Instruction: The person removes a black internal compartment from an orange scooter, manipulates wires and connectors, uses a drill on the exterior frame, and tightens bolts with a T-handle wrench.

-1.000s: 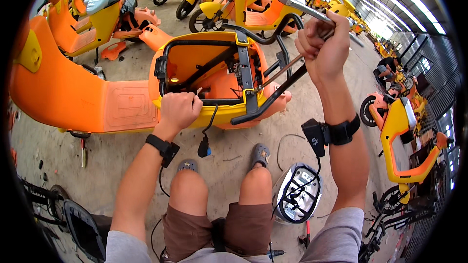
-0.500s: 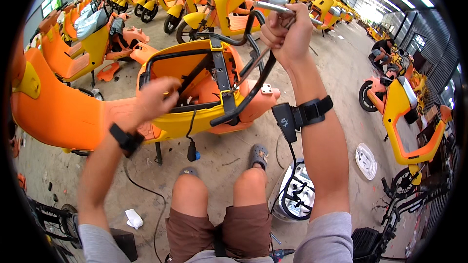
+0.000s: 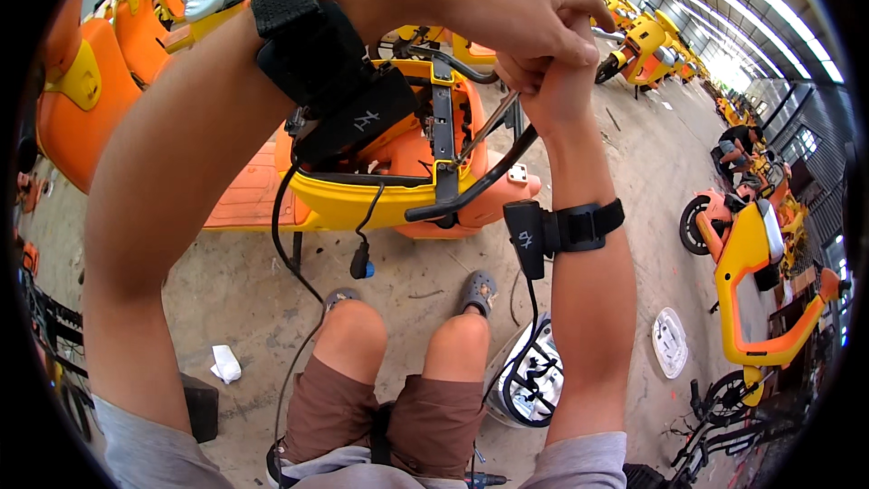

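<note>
A yellow and orange scooter body (image 3: 353, 206) stands in front of me, its open compartment partly hidden by my left forearm. My right hand (image 3: 548, 95) is closed around a metal T-handle wrench (image 3: 490, 129), whose slanting shaft runs down to the black bracket across the compartment's rim. Over it lies my left hand (image 3: 534, 23), fingers bent at the wrench's crossbar, the index finger reaching rightward. Part of the crossbar is hidden under the hands. Beside the shaft, a black tubular rack (image 3: 484, 183) juts from the scooter. A black cable plug (image 3: 361, 263) hangs from the near side.
A white and black helmet-like shell (image 3: 525, 380) sits by my right leg, near a white plastic part (image 3: 670, 342). White crumpled paper (image 3: 225, 364) lies to the left. Another scooter (image 3: 742, 272) stands at right; a person (image 3: 738, 152) crouches beyond. Cables trail from my wrist straps.
My left hand has swung up from the compartment's near side to the wrench's crossbar, meeting my right hand. The right hand keeps its hold. The view has shifted slightly.
</note>
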A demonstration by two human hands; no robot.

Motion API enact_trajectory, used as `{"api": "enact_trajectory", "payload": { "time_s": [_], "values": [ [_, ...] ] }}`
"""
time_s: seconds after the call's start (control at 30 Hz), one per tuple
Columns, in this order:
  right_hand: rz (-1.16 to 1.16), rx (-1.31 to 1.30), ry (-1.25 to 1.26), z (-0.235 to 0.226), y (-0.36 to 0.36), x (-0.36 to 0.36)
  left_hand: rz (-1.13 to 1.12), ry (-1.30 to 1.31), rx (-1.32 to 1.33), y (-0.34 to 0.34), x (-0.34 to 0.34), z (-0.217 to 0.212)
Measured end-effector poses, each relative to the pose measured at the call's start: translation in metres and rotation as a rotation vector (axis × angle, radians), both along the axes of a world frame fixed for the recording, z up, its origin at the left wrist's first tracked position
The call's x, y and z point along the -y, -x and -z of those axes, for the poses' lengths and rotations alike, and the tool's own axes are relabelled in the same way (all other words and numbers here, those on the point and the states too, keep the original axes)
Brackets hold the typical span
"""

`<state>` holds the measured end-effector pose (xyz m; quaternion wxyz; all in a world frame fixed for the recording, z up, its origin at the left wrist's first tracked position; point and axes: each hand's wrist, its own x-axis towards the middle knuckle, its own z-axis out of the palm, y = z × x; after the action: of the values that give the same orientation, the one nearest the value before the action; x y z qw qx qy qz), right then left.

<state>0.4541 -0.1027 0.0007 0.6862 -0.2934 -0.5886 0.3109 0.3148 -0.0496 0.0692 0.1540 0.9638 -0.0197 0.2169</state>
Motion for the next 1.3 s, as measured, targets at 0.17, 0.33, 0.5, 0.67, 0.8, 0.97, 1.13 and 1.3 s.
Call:
{"api": "enact_trajectory", "payload": {
  "time_s": [0.17,0.33,0.5,0.67,0.8,0.97,1.13,1.3],
  "values": [
    [0.132,-0.102,0.03,0.002,0.007,-0.006,0.122,0.193,-0.007,-0.003,-0.014,0.002],
    [0.36,-0.449,0.09,0.003,-0.001,0.015,0.167,0.319,0.004,0.015,-0.015,0.003],
    [1.066,-0.088,-0.262,-0.005,-0.038,0.048,-0.112,0.342,0.028,0.022,-0.037,0.008],
    [1.084,0.73,-0.491,-0.034,-0.014,0.025,-0.031,0.384,-0.042,0.024,-0.035,0.01],
    [0.839,0.654,-0.137,-0.039,0.001,0.012,0.07,0.572,-0.075,0.018,-0.016,0.012],
    [0.961,0.514,-0.471,-0.019,-0.009,-0.004,0.185,0.37,0.006,0.011,-0.016,0.016],
    [1.148,0.542,-0.659,-0.006,-0.018,-0.007,-0.016,0.64,-0.006,0.003,0.012,0.015],
    [1.177,0.533,-0.815,-0.008,-0.018,-0.016,-0.014,0.705,0.01,0.003,0.006,0.018]
  ]
}}
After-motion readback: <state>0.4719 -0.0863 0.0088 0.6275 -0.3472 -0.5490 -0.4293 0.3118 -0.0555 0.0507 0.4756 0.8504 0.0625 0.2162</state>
